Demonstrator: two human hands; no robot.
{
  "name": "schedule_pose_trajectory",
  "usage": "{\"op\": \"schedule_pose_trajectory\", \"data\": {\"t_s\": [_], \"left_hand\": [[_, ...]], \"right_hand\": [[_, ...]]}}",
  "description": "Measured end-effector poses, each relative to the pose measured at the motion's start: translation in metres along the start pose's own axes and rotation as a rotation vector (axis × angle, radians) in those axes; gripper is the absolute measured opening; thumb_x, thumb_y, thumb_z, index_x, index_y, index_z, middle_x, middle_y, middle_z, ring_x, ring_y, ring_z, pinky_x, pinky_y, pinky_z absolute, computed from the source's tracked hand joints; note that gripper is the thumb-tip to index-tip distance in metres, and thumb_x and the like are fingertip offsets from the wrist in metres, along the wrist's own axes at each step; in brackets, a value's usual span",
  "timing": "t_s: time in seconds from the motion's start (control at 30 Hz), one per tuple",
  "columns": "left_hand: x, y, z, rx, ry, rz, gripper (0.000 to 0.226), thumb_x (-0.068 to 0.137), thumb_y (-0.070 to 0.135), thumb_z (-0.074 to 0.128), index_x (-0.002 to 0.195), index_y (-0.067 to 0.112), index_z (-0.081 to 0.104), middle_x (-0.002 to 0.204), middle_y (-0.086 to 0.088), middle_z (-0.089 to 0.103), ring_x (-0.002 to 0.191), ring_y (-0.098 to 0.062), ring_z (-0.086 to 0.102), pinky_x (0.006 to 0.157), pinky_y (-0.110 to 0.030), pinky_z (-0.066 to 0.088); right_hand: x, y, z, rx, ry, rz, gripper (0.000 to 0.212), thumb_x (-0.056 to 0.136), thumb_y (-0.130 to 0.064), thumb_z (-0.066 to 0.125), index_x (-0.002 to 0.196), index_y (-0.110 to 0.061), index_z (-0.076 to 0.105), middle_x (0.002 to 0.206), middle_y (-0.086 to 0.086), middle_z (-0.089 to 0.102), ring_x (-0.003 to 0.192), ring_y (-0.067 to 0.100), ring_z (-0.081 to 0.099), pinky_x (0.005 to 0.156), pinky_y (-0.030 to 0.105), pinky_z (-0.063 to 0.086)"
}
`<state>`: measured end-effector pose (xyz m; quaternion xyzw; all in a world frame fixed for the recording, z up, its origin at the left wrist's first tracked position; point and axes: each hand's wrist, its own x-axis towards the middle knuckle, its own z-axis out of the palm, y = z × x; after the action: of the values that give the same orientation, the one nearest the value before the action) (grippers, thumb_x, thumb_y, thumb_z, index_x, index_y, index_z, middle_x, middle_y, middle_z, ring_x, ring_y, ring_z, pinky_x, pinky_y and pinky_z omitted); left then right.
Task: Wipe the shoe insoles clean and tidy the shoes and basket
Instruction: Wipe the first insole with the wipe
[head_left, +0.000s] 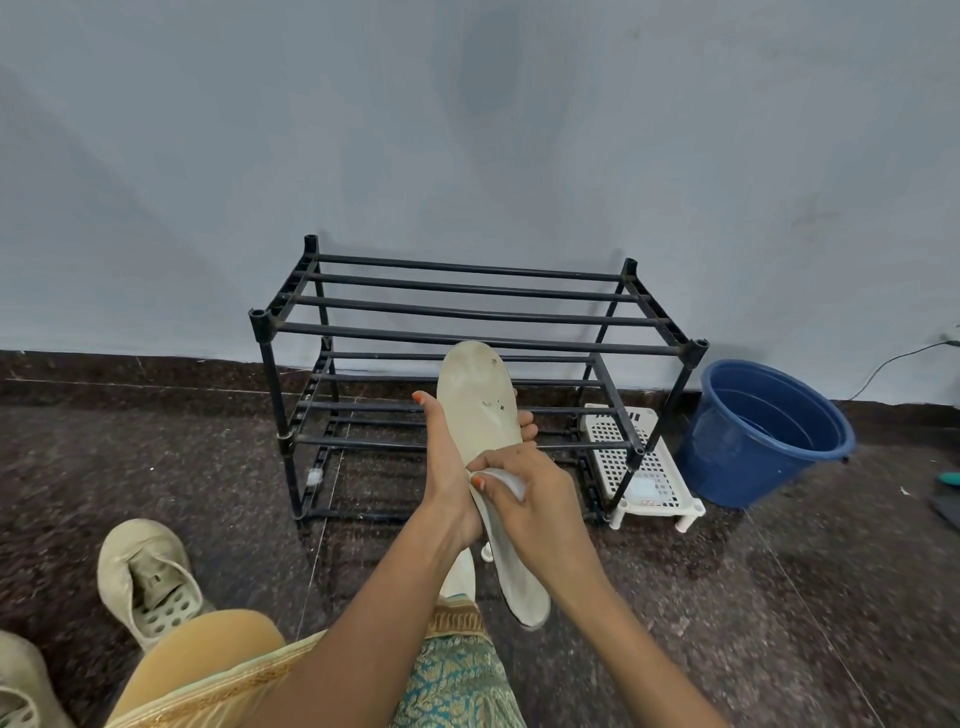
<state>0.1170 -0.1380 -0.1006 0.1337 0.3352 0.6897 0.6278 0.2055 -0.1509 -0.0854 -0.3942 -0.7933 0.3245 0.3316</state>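
A long beige insole (480, 405) with small dark marks stands nearly upright in front of me. My left hand (448, 467) grips it from behind at mid-length, thumb on the left edge, fingertips showing at the right edge. My right hand (524, 493) holds a white cloth (501, 480) pressed against the insole's lower half. A beige shoe (148, 577) without its insole lies on the floor at lower left. Part of a second shoe (21, 686) shows at the bottom left corner. A white perforated basket (641, 467) sits on the floor behind the rack's right legs.
A black two-tier shoe rack (467, 332) with bare shelves stands against the blue-grey wall. A blue bucket (769, 431) sits to its right. The floor is dark speckled stone. My knee and patterned clothing (457, 675) fill the bottom edge. A cable runs along the wall at far right.
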Motion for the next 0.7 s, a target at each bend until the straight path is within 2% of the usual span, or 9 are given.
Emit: {"op": "schedule_pose_trajectory", "data": {"t_s": [0.07,0.17,0.33,0.43,0.5,0.6,0.7], "left_hand": [[-0.001,0.000,0.000,0.045,-0.029,-0.022,0.102,0.079,0.081,0.007,0.075,0.005,0.075,0.077,-0.013,0.070,0.065,-0.023,0.068,0.067,-0.032,0.055],[-0.003,0.000,0.000,0.077,-0.038,-0.040,0.101,0.078,0.081,0.005,0.085,0.003,0.070,0.076,-0.013,0.070,0.066,-0.023,0.069,0.063,-0.029,0.055],[-0.002,0.000,0.001,0.027,-0.008,-0.004,0.101,0.080,0.080,0.007,0.071,0.007,0.076,0.077,-0.013,0.072,0.066,-0.021,0.069,0.074,-0.036,0.053],[0.000,0.000,0.000,-0.004,0.013,0.000,0.101,0.080,0.080,0.008,0.081,0.002,0.073,0.079,-0.015,0.071,0.071,-0.023,0.067,0.074,-0.034,0.053],[0.000,0.000,-0.001,-0.008,0.012,-0.003,0.104,0.078,0.081,0.008,0.078,0.002,0.075,0.080,-0.016,0.071,0.070,-0.023,0.067,0.073,-0.032,0.054],[0.000,0.000,0.001,-0.005,0.024,0.003,0.102,0.079,0.081,0.009,0.070,0.006,0.077,0.081,-0.016,0.072,0.072,-0.023,0.067,0.075,-0.033,0.053],[0.000,-0.001,0.000,0.010,0.007,-0.013,0.101,0.079,0.080,0.008,0.080,0.004,0.075,0.084,-0.016,0.071,0.074,-0.024,0.068,0.075,-0.036,0.052]], "right_hand": [[0.007,0.000,0.000,-0.021,0.021,0.018,0.012,0.085,-0.007,0.059,0.091,-0.012,0.068,0.093,-0.001,0.058,0.096,0.013,0.051,0.075,0.008,0.035],[0.012,0.002,-0.001,-0.038,0.035,0.005,0.013,0.085,-0.007,0.059,0.092,-0.012,0.068,0.094,0.001,0.058,0.098,0.016,0.051,0.079,0.016,0.036],[0.001,0.002,-0.001,0.012,0.003,0.014,0.012,0.084,-0.005,0.059,0.090,-0.010,0.069,0.091,-0.001,0.058,0.094,0.015,0.053,0.081,0.019,0.038],[-0.010,0.005,-0.001,0.036,-0.006,0.013,0.012,0.084,-0.005,0.060,0.089,-0.012,0.069,0.089,-0.005,0.059,0.094,0.014,0.054,0.083,0.022,0.041],[-0.014,0.006,-0.001,0.031,-0.007,0.001,0.013,0.084,-0.006,0.061,0.089,-0.014,0.069,0.087,-0.012,0.057,0.095,0.013,0.054,0.085,0.023,0.041],[-0.013,0.007,-0.001,-0.028,0.002,-0.025,0.013,0.084,-0.007,0.060,0.090,-0.014,0.069,0.087,-0.009,0.055,0.094,0.014,0.053,0.083,0.019,0.040],[-0.006,0.011,0.002,-0.118,0.045,-0.048,0.013,0.085,-0.008,0.059,0.092,-0.013,0.069,0.092,-0.005,0.055,0.094,0.013,0.051,0.078,0.013,0.038]]}}
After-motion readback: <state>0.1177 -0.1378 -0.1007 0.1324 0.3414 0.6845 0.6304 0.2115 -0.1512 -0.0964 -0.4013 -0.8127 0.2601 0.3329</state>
